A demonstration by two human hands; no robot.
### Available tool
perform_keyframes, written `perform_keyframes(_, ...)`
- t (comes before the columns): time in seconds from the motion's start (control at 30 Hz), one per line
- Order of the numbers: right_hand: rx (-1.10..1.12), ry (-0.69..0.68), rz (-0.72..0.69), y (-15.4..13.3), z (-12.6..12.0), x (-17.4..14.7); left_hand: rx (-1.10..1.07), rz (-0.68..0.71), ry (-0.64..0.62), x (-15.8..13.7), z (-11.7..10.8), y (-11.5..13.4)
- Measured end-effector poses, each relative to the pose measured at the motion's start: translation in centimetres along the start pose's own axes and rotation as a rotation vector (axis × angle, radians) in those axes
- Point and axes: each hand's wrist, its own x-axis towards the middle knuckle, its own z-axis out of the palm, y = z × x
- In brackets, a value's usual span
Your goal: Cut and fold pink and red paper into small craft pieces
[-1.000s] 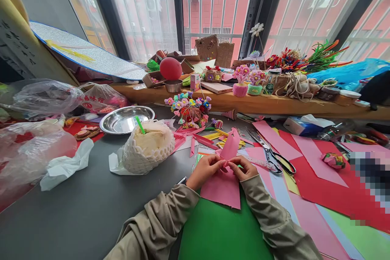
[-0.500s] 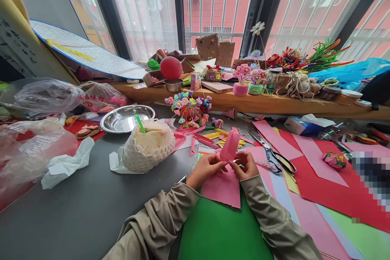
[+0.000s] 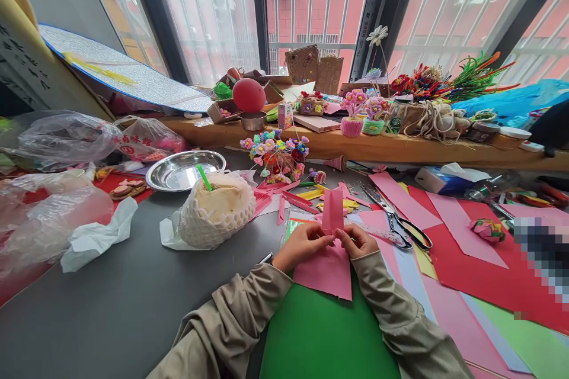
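Both my hands pinch a folded piece of pink paper [image 3: 332,212], which stands up from between my fingers with a crease down its middle. My left hand [image 3: 306,244] grips its lower left edge, and my right hand [image 3: 356,241] grips the lower right, thumbs almost touching. Beneath them a flat pink paper sheet [image 3: 326,275] lies on a green sheet [image 3: 329,331]. Scissors [image 3: 398,222] with black handles rest just right of my right hand. Behind the hands lie folded pink paper strips [image 3: 300,202] and yellow ones.
A coconut [image 3: 217,210] in white foam netting with a green straw stands left of my hands, before a steel plate [image 3: 186,169]. Coloured paper sheets [image 3: 480,249] cover the right side. Craft flowers [image 3: 278,157] stand before a wooden ledge [image 3: 311,141]. Plastic bags [image 3: 66,139] lie far left.
The folded pink paper has turned more upright and faces me, its crease showing now. My right hand has shifted slightly, with both hands still pinching the paper.
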Motion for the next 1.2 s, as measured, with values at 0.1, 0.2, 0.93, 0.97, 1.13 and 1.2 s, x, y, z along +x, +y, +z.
perform_keyframes(0.1,-0.057,-0.017,-0.042,0.2,0.1,0.0,-0.039,-0.001,0.069,0.0,0.0,0.2)
perform_keyframes(0.2,-0.075,-0.032,-0.052,0.2,0.1,-0.1,-0.114,0.001,0.074,0.0,-0.1,0.4)
perform_keyframes(0.93,-0.024,-0.037,-0.015,0.8,0.2,0.0,-0.142,-0.048,0.024,0.0,-0.1,0.5)
perform_keyframes(0.97,-0.02,-0.037,-0.018,0.8,0.2,0.0,-0.14,-0.048,0.038,0.0,-0.1,0.5)
perform_keyframes(1.13,-0.011,-0.042,-0.038,1.1,0.3,0.0,-0.135,-0.06,0.058,0.0,-0.1,0.5)
perform_keyframes(1.2,-0.021,-0.05,-0.056,1.2,0.4,0.1,-0.126,-0.051,0.071,0.0,0.0,0.5)
